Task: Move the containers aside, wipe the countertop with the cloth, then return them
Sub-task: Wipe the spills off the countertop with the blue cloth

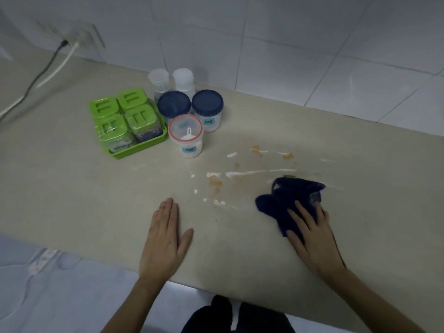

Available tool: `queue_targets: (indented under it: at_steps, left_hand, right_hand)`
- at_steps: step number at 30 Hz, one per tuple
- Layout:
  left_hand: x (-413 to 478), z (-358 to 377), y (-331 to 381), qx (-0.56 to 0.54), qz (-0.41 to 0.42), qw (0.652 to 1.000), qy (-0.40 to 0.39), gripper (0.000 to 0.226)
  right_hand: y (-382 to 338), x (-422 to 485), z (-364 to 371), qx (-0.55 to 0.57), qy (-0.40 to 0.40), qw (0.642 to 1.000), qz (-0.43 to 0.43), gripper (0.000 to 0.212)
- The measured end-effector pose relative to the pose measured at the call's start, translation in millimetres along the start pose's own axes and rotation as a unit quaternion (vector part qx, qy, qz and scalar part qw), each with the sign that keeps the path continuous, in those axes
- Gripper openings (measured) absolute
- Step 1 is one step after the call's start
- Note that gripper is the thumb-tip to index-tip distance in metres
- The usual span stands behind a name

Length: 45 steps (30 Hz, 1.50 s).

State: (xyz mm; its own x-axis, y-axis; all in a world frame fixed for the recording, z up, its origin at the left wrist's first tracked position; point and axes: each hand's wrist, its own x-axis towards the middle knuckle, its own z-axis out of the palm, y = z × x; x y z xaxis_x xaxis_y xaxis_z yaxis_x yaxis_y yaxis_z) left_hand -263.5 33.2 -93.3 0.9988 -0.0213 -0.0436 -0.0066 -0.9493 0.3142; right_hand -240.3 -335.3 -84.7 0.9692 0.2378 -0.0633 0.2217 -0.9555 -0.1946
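Observation:
A dark blue cloth [287, 197] lies crumpled on the beige countertop [84, 188], and my right hand [312, 239] presses flat on its near part. My left hand [165, 239] rests palm down on the bare counter, holding nothing. White and orange smears [240, 174] streak the counter between the cloth and the containers. At the back left stand a green tray [134, 150] with green-lidded jars, two blue-lidded jars [207, 104], a red-rimmed jar [186, 134] and two clear bottles [159, 79].
A white tiled wall [288, 44] runs behind the counter. A wall socket [81, 36] at the far left has a black and a white cable trailing over the counter. The counter's front edge runs under my wrists.

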Motion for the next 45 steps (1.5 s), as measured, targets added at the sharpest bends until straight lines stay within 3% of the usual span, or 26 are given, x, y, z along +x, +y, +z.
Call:
queue_targets:
  at_steps: [5, 8, 12, 17, 20, 24, 27, 31, 34, 38, 42, 45]
  left_hand:
    - [-1, 0, 1, -0.034, -0.03, 0.999, 0.007, 0.07]
    - [-2, -2, 0, -0.034, -0.04, 0.999, 0.006, 0.069]
    - [1, -2, 1, -0.026, -0.039, 0.999, 0.002, 0.069]
    - [1, -2, -1, -0.037, -0.045, 0.998, 0.013, 0.07]
    - [1, -1, -1, -0.042, -0.053, 0.998, 0.018, 0.07]
    - [1, -1, -1, -0.055, -0.063, 0.996, 0.019, 0.071]
    - [2, 0, -1, -0.048, -0.067, 0.996, 0.017, 0.07]
    - [1, 0, 0, -0.049, -0.062, 0.997, 0.017, 0.071]
    - [1, -1, 0, -0.045, -0.06, 0.997, 0.019, 0.071]
    - [0, -1, 0, -0.045, -0.06, 0.997, 0.014, 0.071]
    - [1, -1, -1, -0.025, -0.051, 0.998, 0.009, 0.071]
    - [5, -6, 8, -0.038, -0.037, 0.999, 0.011, 0.069]
  right_hand:
    - [-112, 61, 30, -0.023, -0.013, 0.988, -0.155, 0.05]
    - [-164, 92, 40, -0.022, -0.017, 0.984, -0.176, 0.048]
    - [-119, 98, 32, -0.044, -0.017, 0.98, -0.192, 0.045]
    - [-31, 70, 10, 0.015, 0.032, 0.996, -0.084, 0.043]
    - [-56, 65, 13, 0.011, 0.037, 0.998, -0.044, 0.044]
    - [-142, 92, 35, -0.015, -0.008, 0.986, -0.169, 0.054]
    - [-177, 126, 43, -0.023, -0.025, 0.981, -0.19, 0.051]
    - [-121, 149, 30, -0.051, -0.028, 0.981, -0.187, 0.047]
    - [-52, 135, 17, -0.025, -0.001, 0.991, -0.132, 0.045]
    - [-79, 117, 25, -0.001, 0.013, 0.998, -0.058, 0.048]
    - [-153, 119, 44, -0.022, 0.001, 0.973, -0.228, 0.046]
    - [-130, 136, 39, -0.007, -0.022, 0.964, -0.265, 0.043]
